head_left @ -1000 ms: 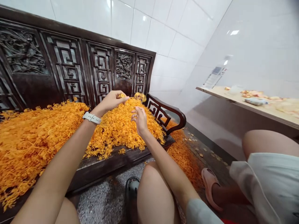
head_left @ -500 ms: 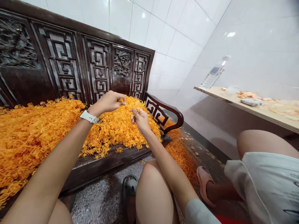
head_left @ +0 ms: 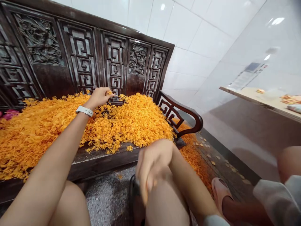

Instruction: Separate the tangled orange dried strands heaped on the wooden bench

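Observation:
My left hand [head_left: 101,95], with a pale watch on its wrist, is closed in a pinch on an orange plastic flower piece [head_left: 123,97] with a thin stem. It is held just above a large heap of similar orange pieces [head_left: 143,119] on a dark carved wooden bench [head_left: 98,163]. In front of the bench, my right hand [head_left: 156,160] hangs low over my knee, smeared by motion. Its fingers point down, and whether they hold anything cannot be made out.
Beyond the bench's curved armrest [head_left: 191,121], more orange pieces [head_left: 192,153] lie on the floor. To the right, a wooden shelf [head_left: 249,97] carries small items. Another person's leg and pink shoe [head_left: 221,191] are at the lower right. Something magenta [head_left: 10,114] shows at far left.
My hands were close together over the heap. The right hand has swung down towards my knee, while the left stays above the pieces. The view has shifted left.

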Tool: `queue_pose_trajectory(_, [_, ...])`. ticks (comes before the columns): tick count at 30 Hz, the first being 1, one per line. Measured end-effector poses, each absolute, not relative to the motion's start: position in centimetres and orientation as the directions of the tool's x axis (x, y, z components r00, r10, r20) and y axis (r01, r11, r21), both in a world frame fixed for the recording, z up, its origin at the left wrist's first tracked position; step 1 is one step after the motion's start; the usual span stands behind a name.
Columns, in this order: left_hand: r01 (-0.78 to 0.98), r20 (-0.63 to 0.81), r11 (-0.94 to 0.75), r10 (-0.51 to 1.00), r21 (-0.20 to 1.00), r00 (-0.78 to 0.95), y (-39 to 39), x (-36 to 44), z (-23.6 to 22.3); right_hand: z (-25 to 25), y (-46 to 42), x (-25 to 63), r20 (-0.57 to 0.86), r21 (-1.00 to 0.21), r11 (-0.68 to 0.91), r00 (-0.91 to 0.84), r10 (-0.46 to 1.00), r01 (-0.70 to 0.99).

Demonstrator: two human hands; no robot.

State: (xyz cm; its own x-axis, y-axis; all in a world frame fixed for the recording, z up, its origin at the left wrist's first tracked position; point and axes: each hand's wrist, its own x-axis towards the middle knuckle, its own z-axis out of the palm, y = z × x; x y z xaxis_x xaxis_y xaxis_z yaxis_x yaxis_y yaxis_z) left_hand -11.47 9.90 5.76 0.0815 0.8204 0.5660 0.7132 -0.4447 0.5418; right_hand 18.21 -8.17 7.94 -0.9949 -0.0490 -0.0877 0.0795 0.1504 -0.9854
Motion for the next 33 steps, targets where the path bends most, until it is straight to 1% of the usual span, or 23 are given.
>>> queue_pose_trajectory(1, [0.701, 0.574, -0.452, 0.816, 0.552, 0.074, 9.8, -11.7, 5.9, 7.7, -6.9, 18.8, 0.068, -0.996, 0.076, -0.972, 0.227, -0.052])
queue_pose_trajectory(2, [0.688, 0.582, -0.461, 0.811, 0.561, 0.068, 9.7, -11.6, 6.2, 7.4, -5.6, 19.3, 0.2, -0.977, 0.043, -0.823, 0.532, -0.209])
queue_pose_trajectory(3, [0.676, 0.586, -0.469, 0.808, 0.568, 0.068, 9.6, -11.4, 6.6, 7.0, -4.4, 19.7, 0.24, -0.94, 0.034, -0.59, 0.771, -0.338])
queue_pose_trajectory(4, [0.668, 0.588, -0.48, 0.805, 0.569, 0.077, 9.4, -11.0, 7.0, 6.6, -3.4, 20.0, 0.203, -0.901, 0.029, -0.363, 0.91, -0.432])
queue_pose_trajectory(5, [0.658, 0.588, -0.493, 0.803, 0.568, 0.094, 9.1, -10.5, 7.4, 6.2, -2.7, 20.1, 0.121, -0.874, 0.0, -0.219, 0.968, -0.486])
queue_pose_trajectory(6, [0.647, 0.586, -0.509, 0.802, 0.568, 0.118, 8.9, -10.0, 7.9, 5.9, -2.2, 20.1, 0.041, -0.859, -0.051, -0.167, 0.985, -0.509])
queue_pose_trajectory(7, [0.632, 0.583, -0.526, 0.8, 0.569, 0.141, 8.6, -9.4, 8.4, 5.6, -2.0, 19.9, -0.007, -0.857, -0.096, -0.174, 0.985, -0.506])
queue_pose_trajectory(8, [0.614, 0.581, -0.541, 0.798, 0.574, 0.159, 8.2, -8.9, 8.8, 5.3, -1.9, 19.7, -0.012, -0.87, -0.108, -0.2, 0.98, -0.481])
queue_pose_trajectory(9, [0.596, 0.58, -0.553, 0.796, 0.582, 0.173, 7.8, -8.4, 9.2, 5.1, -2.0, 19.5, 0.02, -0.895, -0.076, -0.21, 0.977, -0.44])
queue_pose_trajectory(11, [0.559, 0.571, -0.571, 0.797, 0.602, 0.199, 6.9, -7.5, 9.9, 4.7, -2.2, 19.2, 0.134, -0.942, 0.08, -0.147, 0.98, -0.325])
queue_pose_trajectory(13, [0.538, 0.546, -0.579, 0.802, 0.612, 0.243, 6.0, -6.7, 10.5, 4.5, -2.0, 19.2, 0.275, -0.952, 0.271, -0.003, 0.962, -0.144])
queue_pose_trajectory(15, [0.538, 0.513, -0.589, 0.803, 0.603, 0.305, 5.3, -5.9, 10.9, 4.5, -1.6, 19.7, 0.452, -0.892, 0.444, 0.125, 0.883, 0.09])
queue_pose_trajectory(16, [0.542, 0.495, -0.595, 0.801, 0.594, 0.337, 5.1, -5.5, 11.1, 4.5, -1.3, 20.2, 0.542, -0.834, 0.509, 0.142, 0.828, 0.214])
queue_pose_trajectory(17, [0.545, 0.477, -0.6, 0.799, 0.586, 0.367, 4.9, -5.1, 11.1, 4.5, -1.0, 20.6, 0.612, -0.766, 0.552, 0.113, 0.782, 0.329])
queue_pose_trajectory(18, [0.544, 0.462, -0.603, 0.797, 0.583, 0.389, 4.8, -4.7, 11.2, 4.5, -0.7, 21.1, 0.649, -0.701, 0.575, 0.042, 0.76, 0.423])
queue_pose_trajectory(19, [0.54, 0.448, -0.606, 0.795, 0.584, 0.409, 4.8, -4.4, 11.1, 4.4, -0.5, 21.5, 0.642, -0.646, 0.58, -0.057, 0.764, 0.497])
queue_pose_trajectory(21, [0.534, 0.416, -0.614, 0.789, 0.581, 0.453, 5.1, -3.9, 10.6, 4.2, -0.3, 22.0, 0.558, -0.565, 0.575, -0.24, 0.794, 0.592])
queue_pose_trajectory(23, [0.551, 0.37, -0.634, 0.769, 0.543, 0.521, 5.7, -3.7, 9.8, 3.8, -0.5, 22.0, 0.488, -0.515, 0.574, -0.332, 0.807, 0.637])
queue_pose_trajectory(26, [0.578, 0.302, -0.673, 0.731, 0.461, 0.612, 6.8, -3.7, 8.0, 3.2, -1.2, 21.2, 0.465, -0.466, 0.585, -0.379, 0.8, 0.664])
queue_pose_trajectory(27, [0.563, 0.29, -0.678, 0.722, 0.472, 0.628, 7.2, -3.8, 7.3, 3.2, -1.6, 20.8, 0.469, -0.458, 0.594, -0.387, 0.794, 0.662])
queue_pose_trajectory(29, [0.487, 0.267, -0.658, 0.713, 0.574, 0.648, 8.0, -4.0, 5.9, 3.5, -2.5, 20.2, 0.507, -0.458, 0.625, -0.392, 0.768, 0.632])
queue_pose_trajectory(31, [0.443, 0.244, -0.608, 0.73, 0.659, 0.638, 8.8, -4.7, 4.3, 4.5, -4.2, 19.6, 0.594, -0.469, 0.677, -0.364, 0.717, 0.568])
queue_pose_trajectory(33, [0.528, 0.25, -0.561, 0.799, 0.638, 0.548, 9.6, -6.0, 2.4, 6.3, -6.6, 19.1, 0.681, -0.482, 0.715, -0.296, 0.669, 0.507])
